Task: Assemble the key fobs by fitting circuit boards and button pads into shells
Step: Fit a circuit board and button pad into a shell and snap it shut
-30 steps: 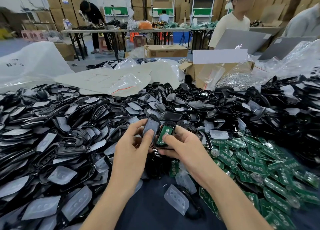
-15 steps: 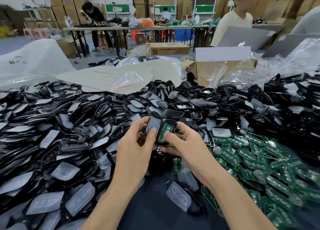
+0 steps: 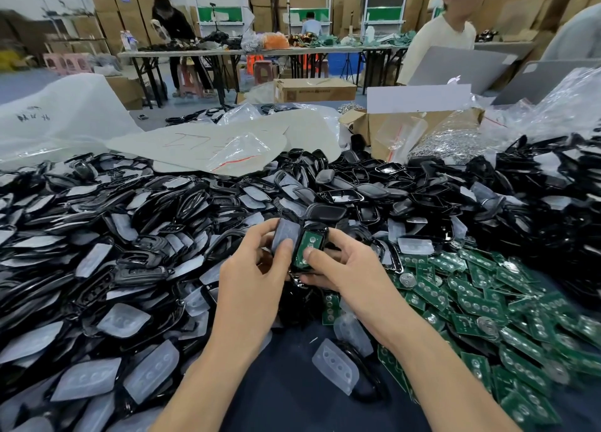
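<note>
Pinched between the thumb and curled fingers of the left hand point(image 3: 250, 282) is a translucent button pad point(image 3: 285, 236), held upright just left of the work. Close beside it, the right hand point(image 3: 348, 269) grips a black shell point(image 3: 317, 226), fingers wrapped underneath and the thumb pressing down on a green circuit board point(image 3: 310, 238) seated in the shell's cavity. Pad and shell sit edge to edge, touching or nearly so, above the near middle of the dark table point(image 3: 286, 396). A deep heap of black shells and pads point(image 3: 130, 236) covers the left and far side, and a spread of loose green boards point(image 3: 471, 298) lies to the right. One spare pad point(image 3: 335, 369) rests on the table between the forearms. Beyond the heaps stand an open cardboard box point(image 3: 364, 122) and clear plastic bags point(image 3: 237, 155).
</note>
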Demonstrator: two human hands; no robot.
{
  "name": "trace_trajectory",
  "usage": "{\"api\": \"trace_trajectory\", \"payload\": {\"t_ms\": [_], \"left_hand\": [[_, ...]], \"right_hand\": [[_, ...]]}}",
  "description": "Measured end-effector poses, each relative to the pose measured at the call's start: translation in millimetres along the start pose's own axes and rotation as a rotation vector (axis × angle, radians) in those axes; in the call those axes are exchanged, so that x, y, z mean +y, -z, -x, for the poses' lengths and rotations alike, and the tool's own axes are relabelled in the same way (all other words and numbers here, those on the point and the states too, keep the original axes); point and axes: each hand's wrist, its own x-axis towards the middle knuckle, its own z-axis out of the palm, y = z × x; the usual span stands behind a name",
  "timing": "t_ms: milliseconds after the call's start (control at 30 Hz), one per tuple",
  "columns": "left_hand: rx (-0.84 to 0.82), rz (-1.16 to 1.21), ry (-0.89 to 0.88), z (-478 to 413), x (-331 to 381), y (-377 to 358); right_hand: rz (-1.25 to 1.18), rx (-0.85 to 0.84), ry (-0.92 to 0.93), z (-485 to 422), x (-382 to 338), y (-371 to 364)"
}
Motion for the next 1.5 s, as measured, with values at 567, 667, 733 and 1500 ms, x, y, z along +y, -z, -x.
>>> {"api": "trace_trajectory", "payload": {"t_ms": [567,667,733,1500], "left_hand": [[0.024,-0.219,-0.091,0.9,-12.5,-0.1],[0.041,-0.317,-0.144,1.9,-8.6,0.1],[0.034,-0.349,-0.163,2.4,-5.0,0.2],[-0.122,-0.366,-0.242,11.3,-2.7,-1.0]], "right_hand": [[0.020,-0.043,0.049,1.5,-0.5,-3.1],[0.007,-0.040,0.038,1.5,-1.0,-2.1],[-0.008,-0.029,0.025,0.5,-0.4,-1.4],[-0.066,0.075,-0.011,-5.3,6.0,2.0]]}}
